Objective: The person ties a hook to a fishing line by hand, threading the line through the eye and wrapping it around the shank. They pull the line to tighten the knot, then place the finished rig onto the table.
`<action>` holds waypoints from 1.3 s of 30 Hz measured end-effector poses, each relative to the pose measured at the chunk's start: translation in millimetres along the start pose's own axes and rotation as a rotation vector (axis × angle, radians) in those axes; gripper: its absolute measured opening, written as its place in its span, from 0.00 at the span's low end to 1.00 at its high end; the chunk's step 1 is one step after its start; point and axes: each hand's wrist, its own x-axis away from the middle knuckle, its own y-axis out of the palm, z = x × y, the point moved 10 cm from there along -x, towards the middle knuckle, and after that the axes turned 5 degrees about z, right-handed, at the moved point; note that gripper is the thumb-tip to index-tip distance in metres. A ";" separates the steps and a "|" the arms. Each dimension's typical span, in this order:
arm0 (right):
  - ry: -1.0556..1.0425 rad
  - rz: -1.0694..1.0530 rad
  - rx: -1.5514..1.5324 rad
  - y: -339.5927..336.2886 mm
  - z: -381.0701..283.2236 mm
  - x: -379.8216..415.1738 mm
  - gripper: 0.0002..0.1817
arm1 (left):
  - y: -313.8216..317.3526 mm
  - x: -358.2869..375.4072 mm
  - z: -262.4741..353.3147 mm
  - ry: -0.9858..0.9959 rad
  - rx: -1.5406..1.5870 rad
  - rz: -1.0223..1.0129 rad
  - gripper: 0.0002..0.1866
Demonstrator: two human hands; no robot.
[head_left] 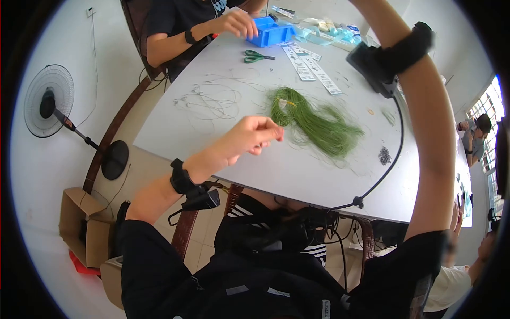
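My left hand [256,137] is closed in a pinch above the table, just left of a bundle of green line [319,125]. Whatever thin thing its fingertips hold, if anything, is too fine to make out. A yellow tie [287,103] binds the bundle near its looped end, and loose strands spread out at the right. My right arm [433,117] reaches up and leaves the top of the view, so its hand is hidden. Coils of thin line with small pieces attached [212,101] lie to the left. At the right sits a small dark pile of tiny pieces [384,155].
Green-handled scissors [254,56], printed strips [313,69] and a blue bin [272,33] are farther back. Another person's hand [238,24] is at the bin. A black cable [390,170] crosses the table's right side. A fan [50,106] stands at left.
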 end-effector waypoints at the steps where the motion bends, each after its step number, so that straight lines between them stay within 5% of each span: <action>1: -0.012 0.002 -0.024 5.2 -2.8 -10.5 0.14 | 2.4 1.6 -3.8 0.008 -0.058 -0.026 0.10; 6: -0.212 0.197 -0.065 23.8 -9.9 -81.8 0.13 | 3.0 7.7 -11.3 0.072 -0.165 -0.063 0.09; 7: -0.060 0.183 -0.162 32.2 -2.9 -83.4 0.12 | 3.7 8.9 -9.9 0.107 -0.192 -0.066 0.09; 10: -0.042 0.068 -0.219 77.9 1.0 -105.6 0.10 | 7.2 9.9 -8.0 0.216 -0.281 -0.078 0.09; 11: -0.211 0.130 -0.292 81.7 -16.0 -93.8 0.08 | 8.2 10.3 -7.3 0.257 -0.316 -0.080 0.09; 13: 0.342 -0.028 0.110 172.2 55.0 -151.2 0.08 | 7.8 12.4 -6.4 0.303 -0.347 -0.068 0.09; 16: 0.054 -0.247 -0.198 179.9 38.6 -72.7 0.14 | 5.8 12.8 -5.8 0.312 -0.361 -0.036 0.10; 18: 0.094 -0.297 -0.133 174.4 24.9 -24.0 0.14 | 5.8 12.3 -5.8 0.317 -0.396 -0.023 0.10; 22: -0.154 0.065 -0.137 136.5 39.1 43.4 0.12 | 7.5 9.1 -10.9 0.307 -0.408 -0.046 0.09; 24: -0.018 0.251 -0.213 76.5 5.9 128.4 0.09 | 9.9 8.3 -10.3 0.280 -0.411 -0.076 0.09; 28: -0.073 0.760 -0.187 -3.2 -37.3 250.9 0.08 | 24.8 1.3 10.8 0.161 -0.409 -0.096 0.08; 31: -0.186 0.879 -0.130 -28.5 -55.8 315.7 0.09 | 40.8 -21.8 46.8 0.250 -0.511 -0.086 0.08; 34: 0.046 0.808 -0.145 -19.8 -17.4 311.3 0.09 | 58.1 -56.5 73.7 0.376 -0.649 -0.099 0.08; 39: 0.207 0.399 -0.342 76.5 91.9 252.7 0.07 | 66.8 -129.9 77.3 0.394 -1.023 -0.018 0.09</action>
